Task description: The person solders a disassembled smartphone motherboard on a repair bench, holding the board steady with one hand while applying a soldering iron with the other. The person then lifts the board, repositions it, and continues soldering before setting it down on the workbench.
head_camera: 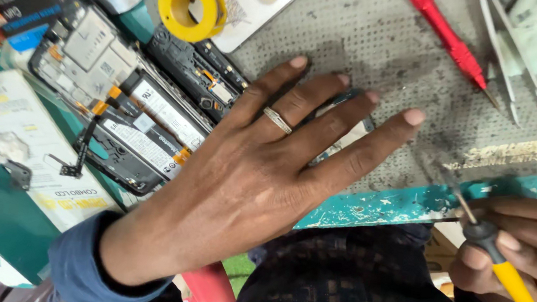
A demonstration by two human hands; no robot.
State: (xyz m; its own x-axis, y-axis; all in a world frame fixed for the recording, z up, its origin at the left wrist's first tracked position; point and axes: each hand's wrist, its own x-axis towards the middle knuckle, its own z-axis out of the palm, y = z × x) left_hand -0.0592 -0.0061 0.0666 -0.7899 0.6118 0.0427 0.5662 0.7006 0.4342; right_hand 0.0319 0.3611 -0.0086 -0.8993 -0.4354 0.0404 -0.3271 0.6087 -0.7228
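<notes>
On the grey mat (379, 45), near its worn teal edge (392, 205), the left hand (260, 169) lies flat with its fingers spread wide over a small phone part (351, 133), pinning it rather than gripping it. Only slivers of that part show between the fingers, so what it is cannot be told. The right hand (516, 253) hangs off the near right edge, fingers closed around a yellow-handled screwdriver (497, 252) whose tip points up towards the mat.

As for progress, I judge the work well into disassembly: two opened phones (139, 96) lie to the left with backs off, batteries and boards bare, and a loose flex cable (84, 136) trails from one. Nothing looks reassembled, and the screwdriver tip is not yet on the part, so the step under the hand seems unstarted.

Room to move is uneven. Right and far of the left hand the mat is mostly bare up to a red screwdriver (449, 40) and tweezers (510, 80) at the far right. Left is crowded: the phones sit just beside the wrist, with a yellow tape roll (187, 7) beyond. The near edge is close under the palm, so the part could slip off it, and the right hand has only a narrow way in.
</notes>
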